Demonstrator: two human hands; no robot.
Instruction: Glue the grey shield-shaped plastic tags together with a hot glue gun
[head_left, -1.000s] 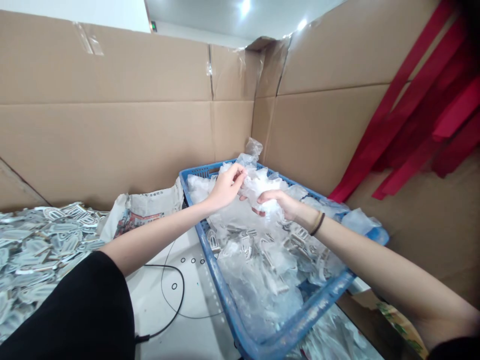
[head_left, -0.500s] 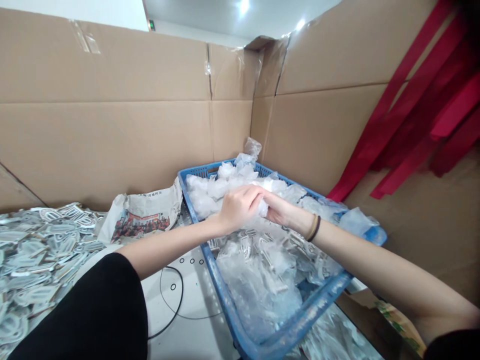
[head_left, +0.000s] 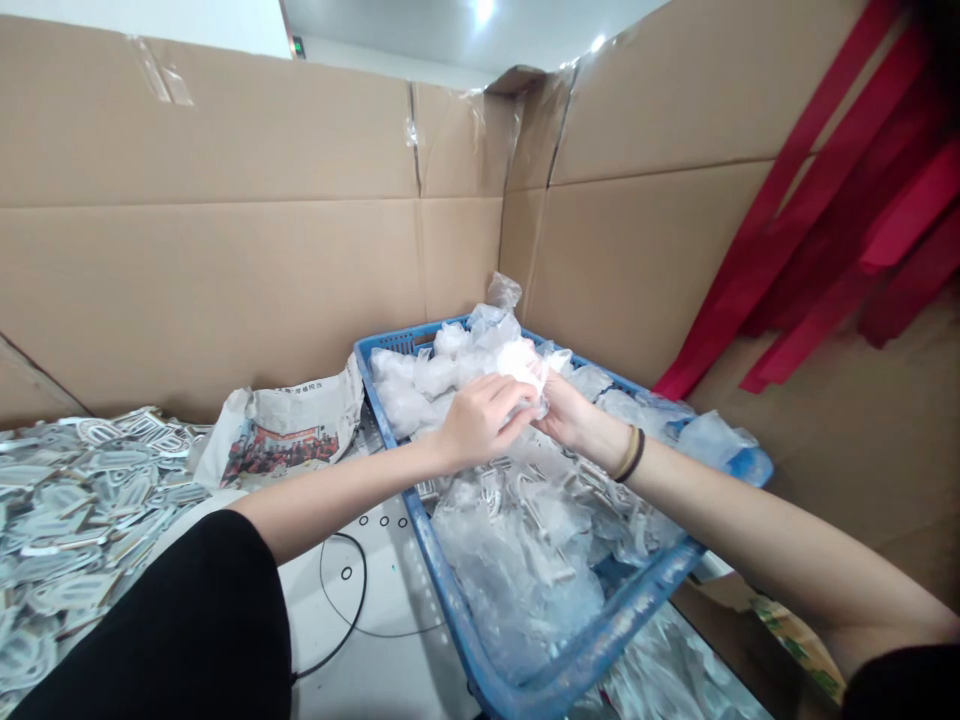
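Observation:
Above a blue plastic basket (head_left: 442,590), my left hand (head_left: 486,418) and my right hand (head_left: 562,408) meet around a crumpled clear plastic bag (head_left: 523,362), which shines bright white under the light. Fingers of both hands are closed on it; what is inside the bag I cannot make out. Several other crumpled clear bags (head_left: 405,405) fill the basket's far side. Below my hands lie small white-and-grey flat pieces (head_left: 540,500), partly covered by more thin plastic (head_left: 502,590).
Tall cardboard walls (head_left: 247,260) stand behind and to the right. Red ribbons (head_left: 772,250) hang at right. A heap of flat loop-shaped pieces (head_left: 82,530) lies left, beside a folded newspaper (head_left: 289,430). A black cable (head_left: 360,600) runs over the white surface (head_left: 390,650).
My hands have opened out a little from being clasped together. The plastic bag between them now shows more and sits slightly higher, brightly lit.

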